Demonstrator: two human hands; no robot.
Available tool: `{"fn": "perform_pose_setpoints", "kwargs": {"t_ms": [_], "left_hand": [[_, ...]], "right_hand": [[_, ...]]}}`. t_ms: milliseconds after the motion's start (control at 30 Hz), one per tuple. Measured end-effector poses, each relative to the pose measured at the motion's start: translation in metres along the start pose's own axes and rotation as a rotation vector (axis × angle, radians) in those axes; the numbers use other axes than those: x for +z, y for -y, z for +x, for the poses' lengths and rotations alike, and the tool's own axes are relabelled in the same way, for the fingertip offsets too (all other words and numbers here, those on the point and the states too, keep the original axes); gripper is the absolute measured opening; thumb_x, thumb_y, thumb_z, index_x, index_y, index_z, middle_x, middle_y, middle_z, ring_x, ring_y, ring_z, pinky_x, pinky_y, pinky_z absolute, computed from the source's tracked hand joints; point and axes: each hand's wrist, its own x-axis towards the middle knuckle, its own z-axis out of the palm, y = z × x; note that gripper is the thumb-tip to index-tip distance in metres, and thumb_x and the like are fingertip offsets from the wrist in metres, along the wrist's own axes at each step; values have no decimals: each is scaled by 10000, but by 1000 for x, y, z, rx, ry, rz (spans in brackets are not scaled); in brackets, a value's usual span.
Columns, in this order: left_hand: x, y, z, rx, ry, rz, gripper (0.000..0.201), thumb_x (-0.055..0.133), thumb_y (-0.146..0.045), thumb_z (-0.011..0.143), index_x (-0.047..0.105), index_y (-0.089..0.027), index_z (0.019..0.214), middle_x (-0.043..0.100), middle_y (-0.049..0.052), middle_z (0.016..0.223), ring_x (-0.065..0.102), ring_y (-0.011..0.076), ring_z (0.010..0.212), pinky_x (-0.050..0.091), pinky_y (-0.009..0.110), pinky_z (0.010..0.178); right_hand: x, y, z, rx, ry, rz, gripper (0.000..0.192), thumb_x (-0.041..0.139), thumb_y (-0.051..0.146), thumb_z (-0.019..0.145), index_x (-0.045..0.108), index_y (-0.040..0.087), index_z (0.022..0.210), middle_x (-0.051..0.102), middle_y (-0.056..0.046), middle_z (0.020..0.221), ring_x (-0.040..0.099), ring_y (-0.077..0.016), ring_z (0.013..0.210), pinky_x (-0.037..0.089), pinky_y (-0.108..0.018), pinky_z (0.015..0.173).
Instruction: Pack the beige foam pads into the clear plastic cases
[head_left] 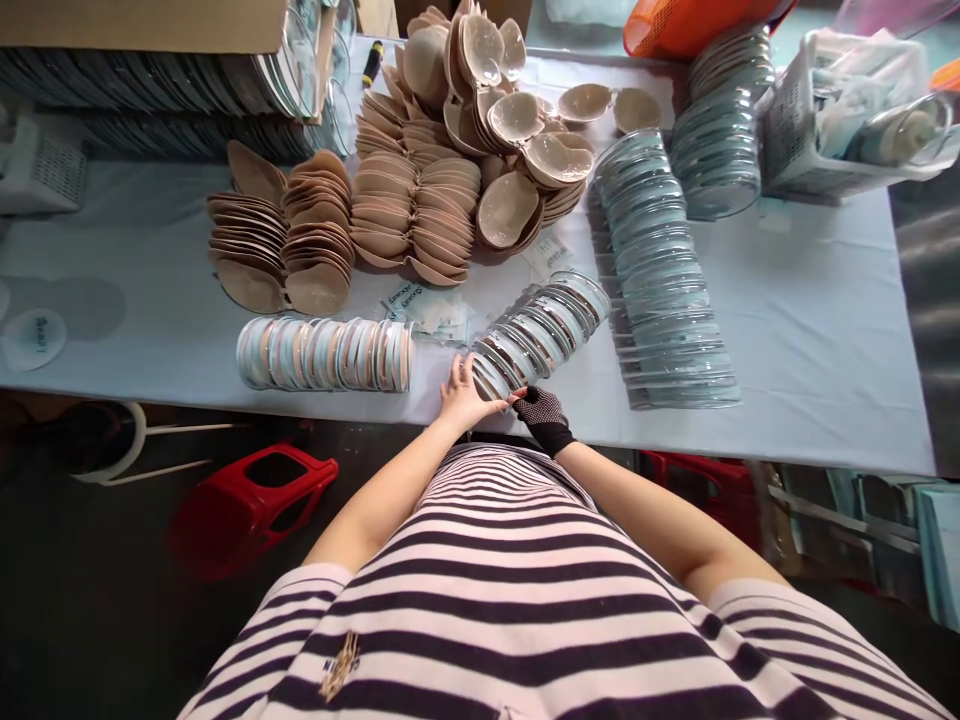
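Hands meet at the near edge of the table (810, 330), both forearms reaching forward from a striped shirt (510, 600). The left hand (461, 392) is bare, fingers spread open and laid flat against the near end of a slanting row of clear plastic cases (540, 330), gripping nothing. The right hand (541, 412) wears a dark dotted glove and touches the same end of the row from the other side; whether it is closed on a case I cannot tell.

The row runs from the near edge toward the table's middle. Left of it, along the near edge, lies a row of filled cases (326, 353). Beyond stand stacks of tan cups (352, 215), and a loose heap of cups (510, 110) at the far edge. More clear cases (660, 270) line the right half. A pale blue cloth covers the table. A red stool (251, 505) stands on the dark floor, left.
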Motion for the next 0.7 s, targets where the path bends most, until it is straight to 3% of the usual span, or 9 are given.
{"fn": "perform_pose_setpoints", "kwargs": {"t_ms": [100, 200, 433, 567, 700], "left_hand": [[-1, 0, -1, 1, -4, -5, 1239, 795, -663, 584, 84, -326, 1541, 58, 128, 1661, 207, 347, 1512, 211, 555, 1210], [-3, -1, -1, 13, 0, -2, 1244, 796, -675, 576, 87, -333, 1539, 66, 125, 1660, 200, 354, 1513, 208, 561, 1209], [-5, -2, -2, 9, 13, 2, 1210, 795, -632, 610, 95, -316, 1546, 53, 118, 1668, 165, 345, 1525, 185, 590, 1211], [2, 0, -3, 65, -55, 49, 1232, 798, -628, 612, 90, -277, 1557, 68, 126, 1670, 54, 325, 1546, 129, 545, 1240], [2, 3, -1, 104, -61, 55, 1199, 794, -578, 647, 87, -263, 1562, 128, 114, 1664, 60, 294, 1549, 102, 500, 1256]], "right_hand": [[-2, 2, -2, -144, -62, -303, 126, 658, 330, 826, 682, 235, 906, 723, -42, 914, 653, -208, 872, 468, -295, 780], [-6, 2, -1, -208, -23, -412, 124, 637, 317, 842, 682, 237, 924, 731, -48, 936, 655, -212, 873, 450, -285, 751], [-13, -2, 9, -331, 65, -418, 120, 638, 301, 825, 666, 216, 904, 727, -39, 897, 646, -201, 840, 456, -287, 759], [-13, -3, 12, -366, 102, -322, 116, 621, 279, 830, 675, 223, 917, 736, -31, 921, 655, -195, 876, 471, -287, 810], [-17, -6, 12, -392, 148, -479, 141, 624, 297, 854, 712, 234, 945, 753, -56, 971, 673, -223, 878, 448, -290, 783]]}}
